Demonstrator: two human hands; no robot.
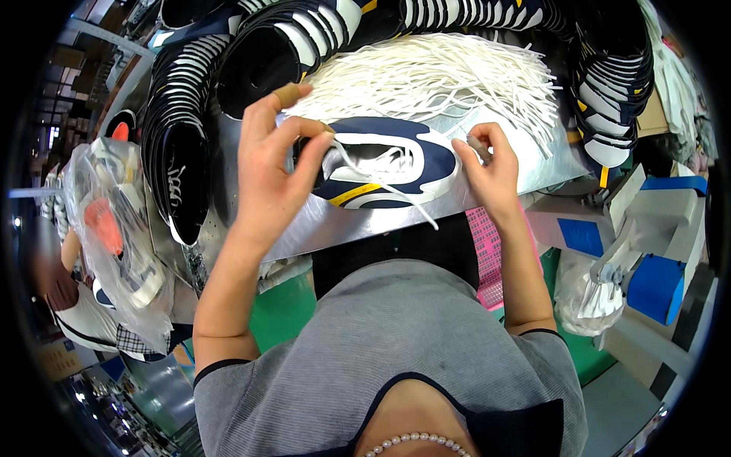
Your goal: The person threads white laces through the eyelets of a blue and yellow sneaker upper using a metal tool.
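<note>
A navy and white sneaker (pixel 435 166) with a yellow stripe lies sideways on the metal table in front of me, its toe to the right. A white shoelace (pixel 403 196) runs from its heel-side opening, and one loose end hangs over the near side of the shoe. My left hand (pixel 276 156) pinches this lace between thumb and finger above the shoe's opening; a tan cover wraps the raised index fingertip. Just right of the toe is my right hand (pixel 493 169), fingers curled and thumb slightly apart from a greyish covered fingertip, with nothing visible between them.
A large heap of white laces (pixel 434 72) lies behind the shoe on the metal table (pixel 304 232). Nested rows of sneakers stand at left (pixel 185 152), along the back and at right (pixel 609 114). A pink perforated basket (pixel 487 255) and a grey-blue machine (pixel 655 251) are at right.
</note>
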